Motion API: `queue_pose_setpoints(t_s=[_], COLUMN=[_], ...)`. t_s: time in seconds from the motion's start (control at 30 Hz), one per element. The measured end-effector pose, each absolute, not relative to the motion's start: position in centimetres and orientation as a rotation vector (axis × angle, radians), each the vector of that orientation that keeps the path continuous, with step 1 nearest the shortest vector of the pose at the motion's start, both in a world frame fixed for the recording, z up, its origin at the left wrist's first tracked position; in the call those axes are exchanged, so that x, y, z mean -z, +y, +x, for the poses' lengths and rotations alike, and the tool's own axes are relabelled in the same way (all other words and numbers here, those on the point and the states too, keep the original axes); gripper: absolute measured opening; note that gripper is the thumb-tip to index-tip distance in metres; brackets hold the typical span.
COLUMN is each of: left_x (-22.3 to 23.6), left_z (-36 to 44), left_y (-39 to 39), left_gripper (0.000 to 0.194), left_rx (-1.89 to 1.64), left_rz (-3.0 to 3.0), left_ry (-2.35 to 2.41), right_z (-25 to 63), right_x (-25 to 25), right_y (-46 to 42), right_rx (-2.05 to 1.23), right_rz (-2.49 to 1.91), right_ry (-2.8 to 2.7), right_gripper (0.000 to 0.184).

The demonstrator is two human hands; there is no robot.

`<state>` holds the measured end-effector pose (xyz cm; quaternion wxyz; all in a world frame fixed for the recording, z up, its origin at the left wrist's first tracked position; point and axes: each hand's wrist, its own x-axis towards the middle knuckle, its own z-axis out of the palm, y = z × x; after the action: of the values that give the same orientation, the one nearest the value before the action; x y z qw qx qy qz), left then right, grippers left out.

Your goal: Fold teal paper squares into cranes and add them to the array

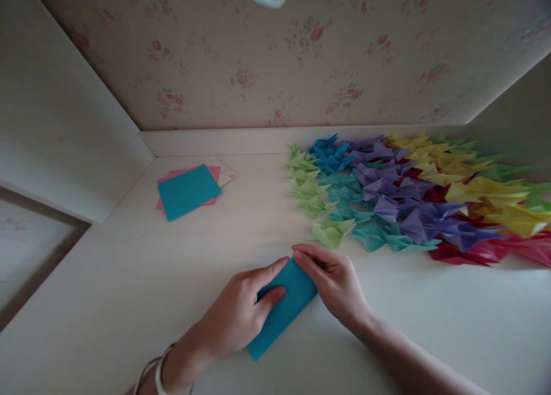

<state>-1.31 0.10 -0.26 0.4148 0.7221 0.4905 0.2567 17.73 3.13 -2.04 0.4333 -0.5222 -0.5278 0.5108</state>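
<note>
On the white counter (107,303), head view: our left hand (239,312) grips a blue paper (286,312), thumb on top; our right hand (340,283) pinches its far corner. We judge it folded once, in half, most shaping left. At right, folded papers (422,223) look finished; at left, flat sheets (189,191) lie unfolded.

left hand (247,309): flat-ish, thumb spread | right hand (333,280): thumb-index pinch | forearms angle inward, fingertips near each other
</note>
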Motion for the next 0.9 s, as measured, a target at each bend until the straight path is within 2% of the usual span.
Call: queue_pose_setpoints(t_s=[0.23,0.57,0.9], left_x=[0.33,0.16,0.18], left_z=[-1.28,-1.60,-1.30], left_y=[0.16,0.56,0.32], left_gripper=[0.045,0.043,0.043], left_rx=[-0.638,-0.770,-0.805], left_rz=[1.795,1.736,1.795], left_ry=[1.216,1.412,1.470], right_z=[18.07,17.66,17.92], right_x=[2.00,1.71,1.99], right_y=[3.34,3.79,3.95], right_rx=[-1.240,-1.559,-1.376], right_rz=[-1.340,-1.168,-1.197], right_ry=[-1.186,-0.839,-0.885], right_gripper=[0.021,0.029,0.033])
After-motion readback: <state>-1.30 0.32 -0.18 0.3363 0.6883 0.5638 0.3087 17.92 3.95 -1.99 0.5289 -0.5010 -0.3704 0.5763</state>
